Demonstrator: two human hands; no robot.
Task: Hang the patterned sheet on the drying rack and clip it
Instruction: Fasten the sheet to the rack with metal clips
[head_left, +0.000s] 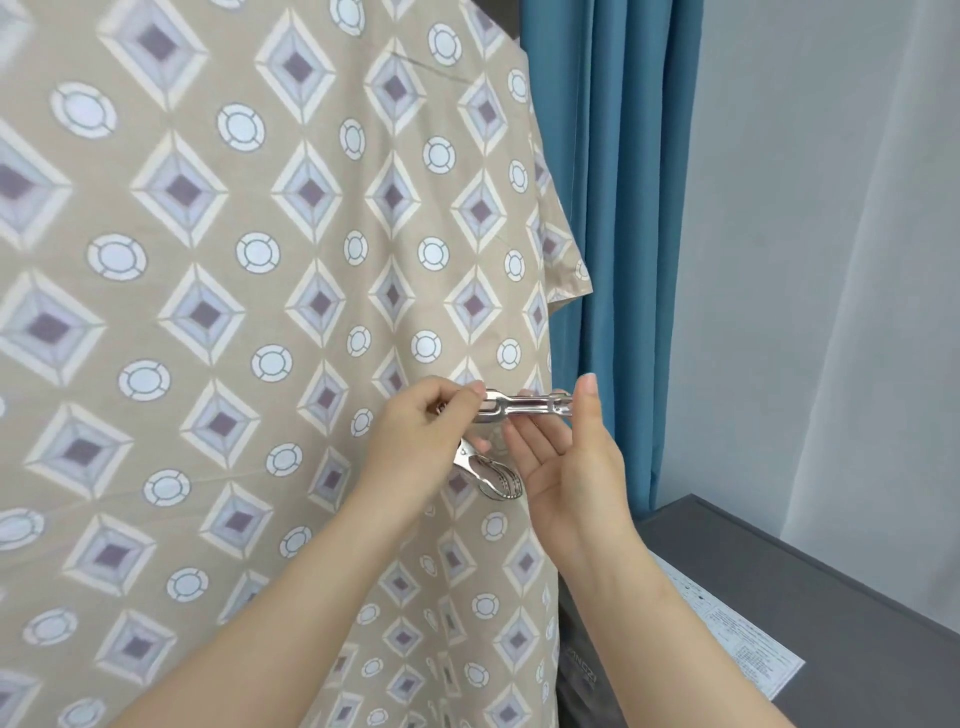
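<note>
Sheet (208, 291) hangs in a broad drape across left and centre of view, beige with diamond and ring print; its right edge falls in front of a blue curtain (618, 208). One corner sticks out toward the curtain partway down that edge. Both hands are raised in front of the sheet's lower right part, close together. Left hand (415, 441): fingers curled, thumb and forefinger pinching the left end of the upper clip (524, 406), a metal clip lying level between the two hands. The lower clip (491, 475), also metal, hangs slanting down from the same hand's lower fingers, rounded end lowest. Right hand (571, 467): palm turned up and inward, fingers nearly straight and passing beneath and behind the upper clip, thumb upright against its right end; a firm grip cannot be told. Neither clip is on the sheet. Pale sheer curtain (841, 260) to the right of the blue one. Grey surface (810, 577) at lower right, with a printed paper (743, 644) lying on it near the sheet's edge.
</note>
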